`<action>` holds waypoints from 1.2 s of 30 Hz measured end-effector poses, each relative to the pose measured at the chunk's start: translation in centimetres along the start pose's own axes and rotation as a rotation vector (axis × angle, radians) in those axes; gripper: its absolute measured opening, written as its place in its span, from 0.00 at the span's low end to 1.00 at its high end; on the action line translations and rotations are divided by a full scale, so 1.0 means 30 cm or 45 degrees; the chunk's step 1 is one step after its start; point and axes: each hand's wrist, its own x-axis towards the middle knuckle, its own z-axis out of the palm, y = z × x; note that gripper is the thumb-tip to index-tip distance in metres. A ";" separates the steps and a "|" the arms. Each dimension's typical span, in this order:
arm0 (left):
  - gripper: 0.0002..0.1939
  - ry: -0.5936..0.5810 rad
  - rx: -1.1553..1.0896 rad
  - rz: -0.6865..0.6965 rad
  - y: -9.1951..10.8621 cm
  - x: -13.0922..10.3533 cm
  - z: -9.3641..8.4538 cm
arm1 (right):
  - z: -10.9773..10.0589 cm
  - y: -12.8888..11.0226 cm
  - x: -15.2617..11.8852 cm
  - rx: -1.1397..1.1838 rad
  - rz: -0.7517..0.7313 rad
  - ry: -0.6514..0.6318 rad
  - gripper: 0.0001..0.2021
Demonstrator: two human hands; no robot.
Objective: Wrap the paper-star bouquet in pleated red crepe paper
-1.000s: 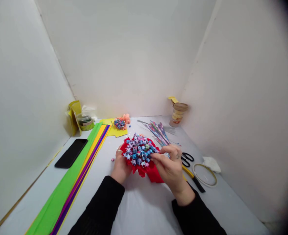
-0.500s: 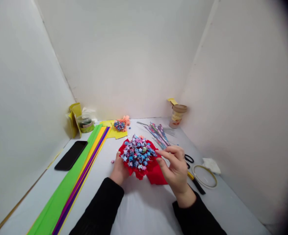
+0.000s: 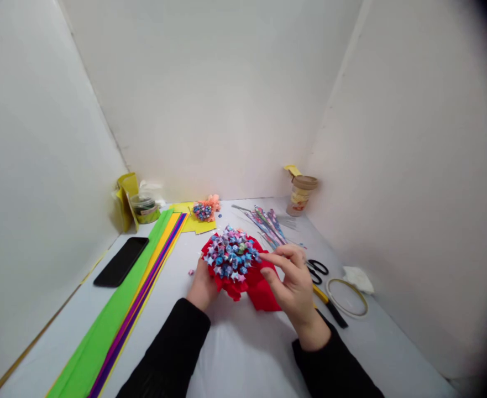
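A bouquet of small folded paper stars (image 3: pixel 231 257) in blue, lilac and pink is ringed by ruffled red crepe paper (image 3: pixel 231 288). My left hand (image 3: pixel 204 284) is wrapped round its left side and underside, with most fingers hidden behind the paper. On the other side, my right hand (image 3: pixel 289 279) has its index finger stretched to the right edge of the stars, seemingly touching one. Its thumb is apart from that finger, and nothing shows between them. A flat piece of red crepe paper (image 3: pixel 265 293) extends below the bouquet, near my right thumb.
Green crepe paper (image 3: pixel 102 331) and coloured strips lie left, beside a black phone (image 3: pixel 121 262). Behind are a smaller star bouquet (image 3: pixel 203 210), star-tipped stems (image 3: pixel 268 224) and a lidded cup (image 3: pixel 301 196). Scissors (image 3: pixel 318 268), a utility knife (image 3: pixel 330 307) and a tape roll (image 3: pixel 346 297) lie right.
My right hand has shifted slightly left along the bouquet's edge, uncovering more of the scissors and knife. The bouquet has tilted slightly in my left hand.
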 end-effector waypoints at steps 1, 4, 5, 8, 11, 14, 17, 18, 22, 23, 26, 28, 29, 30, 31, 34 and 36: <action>0.12 -0.024 0.057 0.045 0.002 -0.002 -0.013 | -0.003 0.002 -0.002 0.027 0.000 -0.002 0.10; 0.21 -0.108 0.329 0.183 0.015 -0.014 -0.033 | -0.017 0.004 -0.001 0.029 -0.070 -0.073 0.13; 0.22 -0.135 0.411 0.229 0.021 -0.018 -0.032 | -0.021 0.004 0.001 0.003 -0.101 -0.127 0.14; 0.23 -0.195 0.476 0.288 0.046 -0.030 -0.015 | -0.034 0.001 0.010 -0.065 -0.147 -0.292 0.16; 0.21 -0.277 0.455 0.275 0.077 -0.041 0.010 | -0.040 -0.001 0.016 -0.079 -0.153 -0.389 0.17; 0.23 -0.347 0.447 0.266 0.102 -0.052 0.029 | -0.039 0.000 0.017 -0.083 -0.167 -0.420 0.18; 0.23 -0.345 0.411 0.274 0.110 -0.059 0.032 | -0.035 0.003 0.018 -0.102 -0.200 -0.430 0.18; 0.23 -0.332 0.398 0.267 0.108 -0.060 0.031 | -0.033 0.004 0.018 -0.109 -0.208 -0.434 0.17; 0.23 -0.363 0.461 0.276 0.097 -0.056 0.021 | -0.030 0.007 0.019 -0.136 -0.215 -0.450 0.15; 0.24 -0.386 0.496 0.298 0.094 -0.054 0.019 | -0.030 0.008 0.019 -0.138 -0.216 -0.456 0.14; 0.25 -0.438 0.576 0.368 0.089 -0.049 0.016 | -0.028 0.008 0.017 -0.131 -0.227 -0.449 0.12; 0.25 -0.441 0.606 0.393 0.088 -0.047 0.014 | -0.028 0.007 0.015 -0.118 -0.234 -0.428 0.12; 0.25 -0.436 0.614 0.398 0.087 -0.047 0.012 | -0.028 0.006 0.015 -0.111 -0.234 -0.422 0.11; 0.24 -0.430 0.619 0.399 0.086 -0.047 0.010 | -0.028 0.005 0.015 -0.104 -0.233 -0.425 0.11; 0.24 -0.425 0.622 0.394 0.086 -0.048 0.009 | -0.028 0.004 0.014 -0.098 -0.229 -0.436 0.11; 0.24 -0.415 0.600 0.371 0.088 -0.056 0.014 | -0.031 -0.002 0.015 -0.084 -0.211 -0.503 0.10; 0.24 -0.407 0.559 0.362 0.095 -0.066 0.027 | -0.032 -0.007 0.016 -0.083 -0.195 -0.547 0.09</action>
